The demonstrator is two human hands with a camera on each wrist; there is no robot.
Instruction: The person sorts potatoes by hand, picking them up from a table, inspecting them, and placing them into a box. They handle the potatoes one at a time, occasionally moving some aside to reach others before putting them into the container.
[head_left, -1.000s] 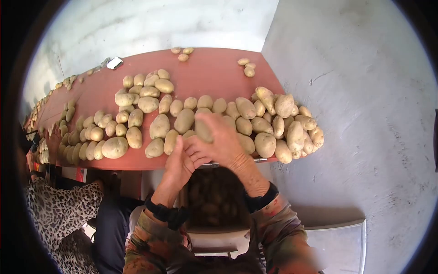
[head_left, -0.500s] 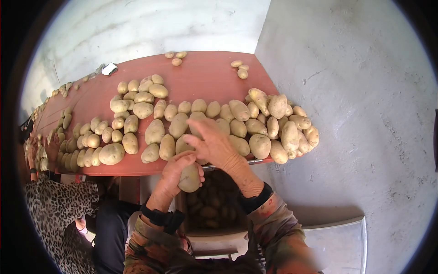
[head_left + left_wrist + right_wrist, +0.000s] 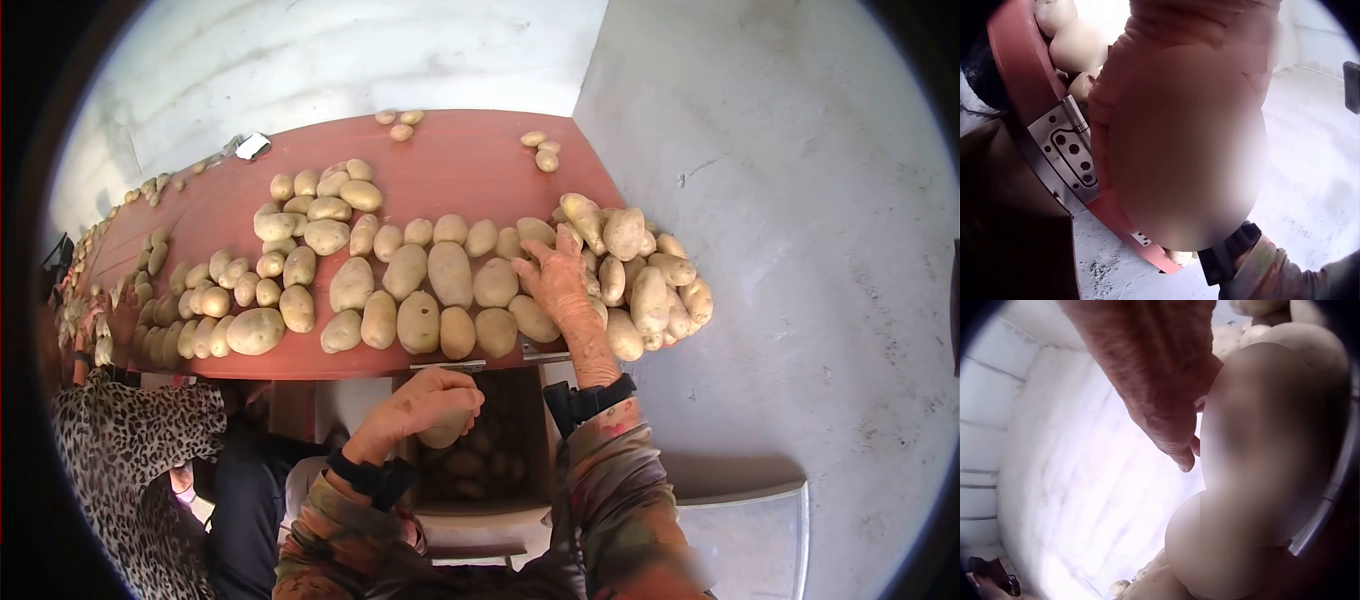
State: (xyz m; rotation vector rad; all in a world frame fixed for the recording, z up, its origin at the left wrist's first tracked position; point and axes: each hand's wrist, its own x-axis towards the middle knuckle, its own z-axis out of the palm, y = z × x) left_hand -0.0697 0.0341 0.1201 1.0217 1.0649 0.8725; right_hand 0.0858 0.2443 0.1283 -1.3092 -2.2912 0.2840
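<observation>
My left hand (image 3: 428, 402) has its fingers curled round a potato (image 3: 445, 430), above the box below the table edge. In the left wrist view that potato (image 3: 1188, 150) is large and blurred against the palm. My right hand (image 3: 562, 280) lies over the potatoes at the right part of the rows, fingers spread and touching them; what is under the palm is hidden. The right wrist view shows the hand (image 3: 1160, 381) beside blurred potatoes (image 3: 1260, 444). Left of it, a potato with a dark hole (image 3: 418, 322) lies near the front edge.
The red table (image 3: 455, 160) bears rows of potatoes, a heap (image 3: 650, 300) at its right end and small groups at the back. Metal hinges (image 3: 447, 366) sit on the front edge. A box (image 3: 480, 500) holding potatoes stands below. Another person in a leopard-print top (image 3: 140, 430) sits at left.
My left hand has moved down and right from the table edge, still gripping a potato. My right hand has left the middle of the rows and moved right onto other potatoes.
</observation>
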